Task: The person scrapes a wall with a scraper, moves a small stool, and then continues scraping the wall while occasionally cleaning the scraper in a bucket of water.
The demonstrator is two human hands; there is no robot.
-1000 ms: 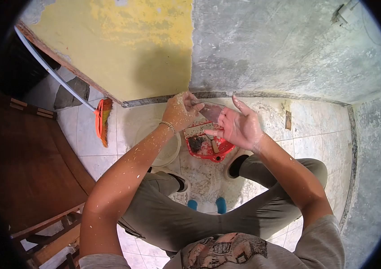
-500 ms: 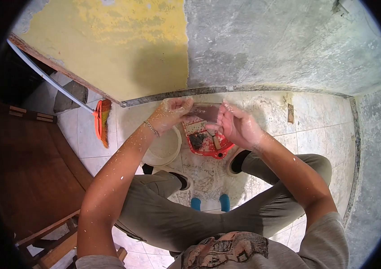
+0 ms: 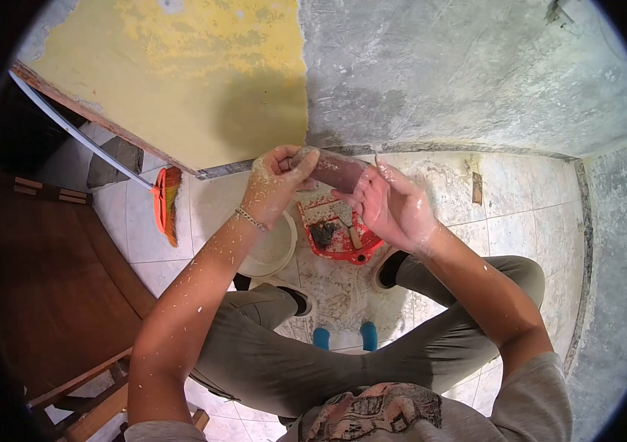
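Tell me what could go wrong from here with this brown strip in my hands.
The brown strip might slip: the left hand pinches one end, but the right hand has its thumb clear of the other. It could land in the red tray below.
Pale flecks on the left forearm might drop into the white bucket beside it.
The right foot sits close to the tray, so a shift could knock it.

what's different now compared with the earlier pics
Since the first picture, the left hand has shifted left, away from the right hand, and more of the dark flat piece shows between them. The right thumb, bent toward the piece half a second ago, now stands away from it. The left hand keeps its grip; red tray, bucket and broom stay put.
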